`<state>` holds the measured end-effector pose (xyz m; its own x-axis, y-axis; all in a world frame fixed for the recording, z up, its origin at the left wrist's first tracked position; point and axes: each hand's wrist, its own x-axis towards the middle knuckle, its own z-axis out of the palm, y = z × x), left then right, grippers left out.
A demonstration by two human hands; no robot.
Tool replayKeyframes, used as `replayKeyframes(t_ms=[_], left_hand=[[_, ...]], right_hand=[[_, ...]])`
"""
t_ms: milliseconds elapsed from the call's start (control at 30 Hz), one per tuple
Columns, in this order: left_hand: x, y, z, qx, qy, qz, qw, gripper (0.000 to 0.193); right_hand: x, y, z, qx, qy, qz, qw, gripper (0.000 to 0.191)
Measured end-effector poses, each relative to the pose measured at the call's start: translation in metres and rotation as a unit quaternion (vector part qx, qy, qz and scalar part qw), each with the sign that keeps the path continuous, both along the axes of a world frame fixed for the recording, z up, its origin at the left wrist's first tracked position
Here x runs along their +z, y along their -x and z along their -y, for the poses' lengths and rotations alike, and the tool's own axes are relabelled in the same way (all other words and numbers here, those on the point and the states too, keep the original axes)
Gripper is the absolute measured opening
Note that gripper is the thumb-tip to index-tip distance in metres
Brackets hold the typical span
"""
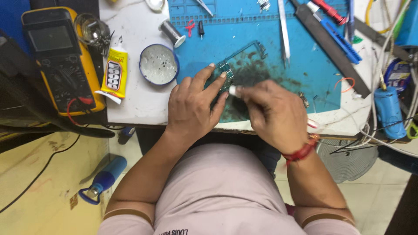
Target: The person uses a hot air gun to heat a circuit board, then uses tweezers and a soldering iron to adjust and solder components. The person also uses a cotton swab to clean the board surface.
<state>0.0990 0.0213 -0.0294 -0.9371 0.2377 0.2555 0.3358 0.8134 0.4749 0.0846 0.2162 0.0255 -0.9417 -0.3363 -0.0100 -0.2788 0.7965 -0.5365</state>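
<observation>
My left hand (193,106) rests on the blue work mat (300,56), its fingers pressing down on a small green circuit board (226,73). My right hand (272,115) is closed around a small white object (233,90), whose tip sits at the board's near edge, touching my left fingertips. The mat around the board is stained dark. A red thread band circles my right wrist.
A yellow multimeter (61,56), a glue tube (114,74) and a round blue tin (158,64) lie left of the mat. A solder spool (171,32), tweezers (284,30), a file (326,41) and screwdrivers sit at the back. A blue capacitor (388,111) and tangled cables crowd the right edge.
</observation>
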Motion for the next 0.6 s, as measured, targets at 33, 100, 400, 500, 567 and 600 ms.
replayKeyframes(t_ms=[33,100,400,500,567,600], left_hand=[[0.0004,-0.0007,0.0003,0.001,-0.003,-0.003,1.000,0.038],[0.0002,-0.0002,-0.0010,0.008,-0.012,-0.011,1.000,0.037],[0.0007,0.0012,0.0001,-0.004,-0.010,-0.003,1.000,0.038],[0.0013,0.0011,-0.0005,0.003,-0.013,-0.006,1.000,0.037],[0.0016,0.0007,0.0007,0.000,-0.008,-0.006,1.000,0.038],[0.0015,0.0014,0.0008,-0.004,-0.008,-0.010,1.000,0.039]], right_hand=[[-0.0014,-0.0001,0.0023,-0.002,0.012,-0.029,0.999,0.022],[-0.0024,0.0002,0.0018,0.002,0.020,-0.043,0.999,0.022],[-0.0074,0.0005,-0.0032,0.000,0.020,-0.016,1.000,0.021],[-0.0097,0.0042,-0.0040,0.002,0.025,-0.031,0.999,0.022],[-0.0095,0.0040,-0.0056,0.005,0.025,-0.024,0.999,0.022],[-0.0104,0.0046,-0.0051,0.005,0.028,-0.023,0.999,0.022]])
